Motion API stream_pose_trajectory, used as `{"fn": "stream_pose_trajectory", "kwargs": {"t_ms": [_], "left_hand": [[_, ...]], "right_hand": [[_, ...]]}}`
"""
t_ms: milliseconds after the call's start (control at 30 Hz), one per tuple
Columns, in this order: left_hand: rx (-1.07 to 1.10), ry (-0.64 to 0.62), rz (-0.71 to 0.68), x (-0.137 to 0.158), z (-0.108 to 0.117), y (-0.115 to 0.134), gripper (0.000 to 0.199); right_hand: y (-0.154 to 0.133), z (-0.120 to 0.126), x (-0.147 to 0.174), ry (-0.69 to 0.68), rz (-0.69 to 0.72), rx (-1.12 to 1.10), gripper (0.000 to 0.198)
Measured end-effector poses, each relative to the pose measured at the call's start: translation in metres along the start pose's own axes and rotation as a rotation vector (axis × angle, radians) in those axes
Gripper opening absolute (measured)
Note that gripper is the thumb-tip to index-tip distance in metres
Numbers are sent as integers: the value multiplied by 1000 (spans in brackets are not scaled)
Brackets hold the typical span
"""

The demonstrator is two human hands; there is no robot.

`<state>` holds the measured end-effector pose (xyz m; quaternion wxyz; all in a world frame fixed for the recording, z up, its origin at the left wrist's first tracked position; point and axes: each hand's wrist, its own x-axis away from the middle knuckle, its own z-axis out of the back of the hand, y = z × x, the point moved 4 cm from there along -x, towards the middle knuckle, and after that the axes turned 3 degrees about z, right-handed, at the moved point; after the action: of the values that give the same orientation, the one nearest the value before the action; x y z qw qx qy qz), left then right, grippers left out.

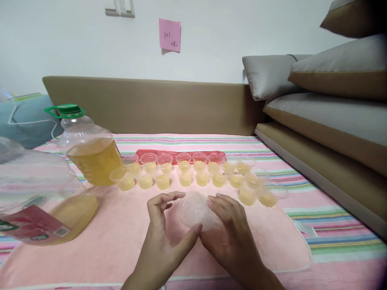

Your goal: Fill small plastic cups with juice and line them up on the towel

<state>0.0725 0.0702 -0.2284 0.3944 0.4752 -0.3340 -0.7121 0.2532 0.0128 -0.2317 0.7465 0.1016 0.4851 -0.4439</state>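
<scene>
A nested stack of frosted clear plastic cups (pixel 192 210) lies tipped between my hands, low over the pink mat. My right hand (pixel 231 225) has its fingers curled over the stack's right side. On the other side is my left hand (pixel 165 229), thumb and fingers spread in a wide curve. Its thumb tip meets the stack's lower edge, while its fingers stay apart from the cups' left side. Beyond my hands stand several small clear cups (pixel 163 182) of pale yellow liquid, set in two rough rows.
A large green-capped jug (pixel 93 157) of yellow liquid stands at left. A second, labelled jug (pixel 36 201) leans nearer. Behind the cups lies a red plastic packet (pixel 178 155). The pink mat (pixel 121 249) covers a striped cloth (pixel 335 241). Cushions (pixel 335 117) are piled at right.
</scene>
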Motion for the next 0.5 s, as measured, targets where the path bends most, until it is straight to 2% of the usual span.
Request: {"fn": "stream_pose_trajectory", "kwargs": {"t_ms": [300,400,500], "left_hand": [[110,35,-4,-1,-2,2,54],[271,138,-6,-7,9,6,50],[437,264,-20,-17,30,7,48]], "right_hand": [[0,1,2,-12,9,17,35],[2,1,3,-20,-2,21,34],[3,2,3,-9,-19,25,36]]}}
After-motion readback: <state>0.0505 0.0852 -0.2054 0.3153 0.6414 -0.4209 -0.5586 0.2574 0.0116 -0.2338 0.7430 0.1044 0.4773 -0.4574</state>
